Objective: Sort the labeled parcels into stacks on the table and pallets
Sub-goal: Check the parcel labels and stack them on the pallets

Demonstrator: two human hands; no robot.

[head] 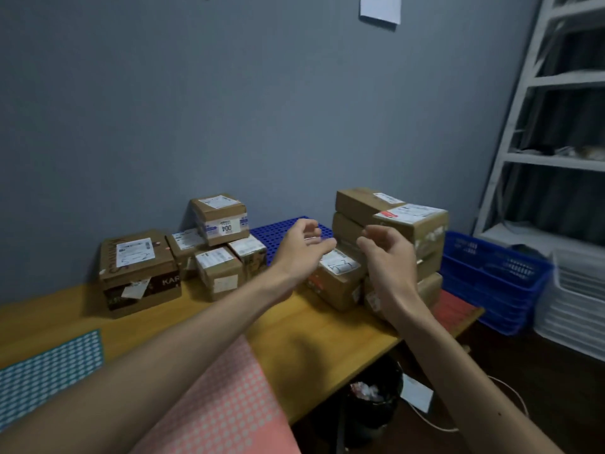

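Labeled cardboard parcels stand along the back of the yellow table (288,335). At the left sits a wide brown box (139,273), with a cluster of small boxes beside it topped by a box marked 004 (221,219). A taller stack (396,231) rises at the right, and a small labeled parcel (339,278) lies in front of it. A blue pallet (278,232) lies between the groups. My left hand (302,247) and my right hand (388,257) hover above the small parcel, fingers loosely curled, holding nothing.
Blue crates (491,280) and white crates (576,303) are stacked on the floor at the right, under a white shelf rack (556,126). A pink dotted mat (226,404) and a teal mat (49,368) lie on the table's near side. Beneath the table stands a bin (370,398).
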